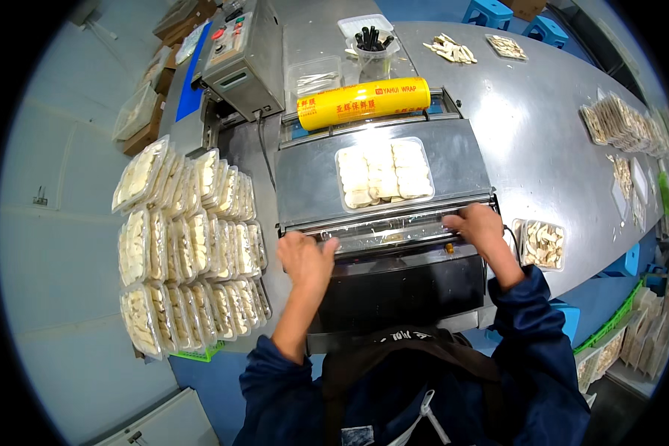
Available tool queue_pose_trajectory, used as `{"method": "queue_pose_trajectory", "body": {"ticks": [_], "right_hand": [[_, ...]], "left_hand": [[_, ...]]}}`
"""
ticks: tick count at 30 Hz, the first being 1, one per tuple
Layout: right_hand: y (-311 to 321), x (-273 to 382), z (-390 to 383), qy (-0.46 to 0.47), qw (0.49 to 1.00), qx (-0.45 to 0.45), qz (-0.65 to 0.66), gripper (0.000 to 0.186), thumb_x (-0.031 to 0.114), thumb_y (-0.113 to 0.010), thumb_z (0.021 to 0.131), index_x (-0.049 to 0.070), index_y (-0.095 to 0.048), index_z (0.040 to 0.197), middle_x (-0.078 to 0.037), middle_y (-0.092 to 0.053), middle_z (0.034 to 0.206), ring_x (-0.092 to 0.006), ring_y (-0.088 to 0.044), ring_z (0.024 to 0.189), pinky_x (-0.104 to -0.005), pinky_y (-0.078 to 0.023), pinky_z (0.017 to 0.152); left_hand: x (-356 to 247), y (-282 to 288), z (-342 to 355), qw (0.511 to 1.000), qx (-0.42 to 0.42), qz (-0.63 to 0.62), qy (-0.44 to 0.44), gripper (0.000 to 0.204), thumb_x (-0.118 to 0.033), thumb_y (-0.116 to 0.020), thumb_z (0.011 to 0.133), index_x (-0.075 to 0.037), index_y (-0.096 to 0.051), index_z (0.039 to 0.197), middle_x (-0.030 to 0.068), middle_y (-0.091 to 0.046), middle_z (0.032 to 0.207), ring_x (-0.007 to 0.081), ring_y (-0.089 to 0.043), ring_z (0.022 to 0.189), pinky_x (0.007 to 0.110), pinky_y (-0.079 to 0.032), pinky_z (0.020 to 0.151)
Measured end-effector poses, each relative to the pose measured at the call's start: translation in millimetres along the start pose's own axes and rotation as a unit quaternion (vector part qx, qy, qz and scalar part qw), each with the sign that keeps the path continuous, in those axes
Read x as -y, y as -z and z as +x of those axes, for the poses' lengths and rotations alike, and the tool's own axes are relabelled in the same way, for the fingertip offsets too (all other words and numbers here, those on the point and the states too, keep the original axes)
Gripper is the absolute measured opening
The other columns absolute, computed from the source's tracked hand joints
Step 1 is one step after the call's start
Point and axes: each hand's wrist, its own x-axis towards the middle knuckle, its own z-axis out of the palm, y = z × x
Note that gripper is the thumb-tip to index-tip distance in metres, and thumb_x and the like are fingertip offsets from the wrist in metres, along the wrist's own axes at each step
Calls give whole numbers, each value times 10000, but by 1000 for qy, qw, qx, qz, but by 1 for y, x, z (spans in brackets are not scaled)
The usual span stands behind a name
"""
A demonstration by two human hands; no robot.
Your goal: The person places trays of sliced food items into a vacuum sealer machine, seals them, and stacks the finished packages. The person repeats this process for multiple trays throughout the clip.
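Note:
A clear tray of pale sliced pieces, which look like mushrooms [384, 177], lies on the grey plate of a wrapping machine [305, 175]. Along the plate's front edge runs a shiny strip of clear plastic film [394, 232]. My left hand [305, 259] is at the film's left end, fingers curled down and thumb toward the middle. At the other end, my right hand [479, 227] has its fingers bent inward with the thumb near the film. Both hands appear to grip the film's edge, though their fingertips are partly hidden. A yellow film roll [364, 102] rests behind the plate.
Stacked wrapped trays [189, 253] stand at the left. One filled tray [543, 245] sits right of the machine. A steel control box [245, 63], a tub of black-handled tools [375, 56], loose slices [451, 49] and more stacked trays [624, 126] share the steel table [528, 126].

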Motion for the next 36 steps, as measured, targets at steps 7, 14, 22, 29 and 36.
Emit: {"method": "queue_pose_trajectory", "body": {"ticks": [7, 14, 22, 29, 36], "right_hand": [[7, -50, 0, 34, 861, 98, 498, 114, 48, -634, 714, 12, -609, 609, -18, -554, 578, -88, -501, 583, -225, -410, 574], [9, -26, 6, 181, 838, 107, 503, 161, 177, -602, 815, 57, -561, 715, 11, -539, 699, -83, -507, 677, -224, -407, 615], [-26, -38, -17, 257, 911, -317, -67, 162, 20, -612, 668, 111, -556, 789, -77, -547, 741, -262, -566, 683, -348, -451, 550], [-9, -40, -82, 201, 840, -503, -29, 151, 22, -655, 667, 99, -603, 786, -82, -543, 764, -255, -547, 665, -366, -437, 563], [52, -29, -95, 196, 843, -377, 330, 104, 43, -575, 837, -46, -616, 872, -85, -581, 627, -121, -547, 481, -231, -407, 435]], "left_hand": [[30, 16, -2, 839, 203, -480, 154, 165, -72, -636, 757, -11, -567, 620, 53, -523, 872, 126, -496, 807, 247, -394, 725], [34, 15, 14, 898, 192, -396, -20, 207, -165, -549, 857, -33, -437, 744, 52, -493, 651, 125, -461, 591, 279, -384, 556], [23, 10, -14, 986, -22, 51, -158, 172, -209, -631, 779, -82, -520, 747, 88, -561, 672, 271, -567, 627, 389, -411, 595], [25, 53, -58, 959, -232, 72, -142, 89, -88, -622, 704, -121, -557, 653, 29, -530, 726, 275, -537, 703, 394, -394, 757], [34, 113, -34, 963, -239, -38, -116, 132, -25, -488, 777, -66, -614, 785, 57, -523, 622, 242, -555, 657, 328, -424, 685]]}}
